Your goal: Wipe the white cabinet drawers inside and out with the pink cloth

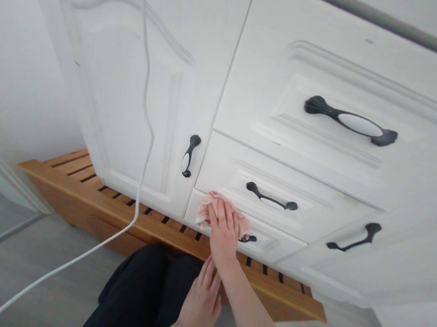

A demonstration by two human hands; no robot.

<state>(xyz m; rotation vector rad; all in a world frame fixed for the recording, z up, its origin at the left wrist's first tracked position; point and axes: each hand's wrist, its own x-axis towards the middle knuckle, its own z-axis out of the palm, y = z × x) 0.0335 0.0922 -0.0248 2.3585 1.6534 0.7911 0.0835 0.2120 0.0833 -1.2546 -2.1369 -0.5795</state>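
My right hand (224,230) presses a pink and white cloth (206,208) flat against the front of the lowest white drawer (272,246), its fingers stretched out over the cloth. The cloth covers the drawer's left part, just left of its dark handle (249,239). My left hand (202,303) rests open on my dark-trousered knee (147,294), fingers lying flat, holding nothing.
A white cabinet door (132,101) with a black and white handle (190,155) stands to the left. Above are two more drawers with handles (352,122) (272,198). A slatted wooden plinth (123,216) runs beneath. A white cable (145,127) hangs across the door to the grey floor.
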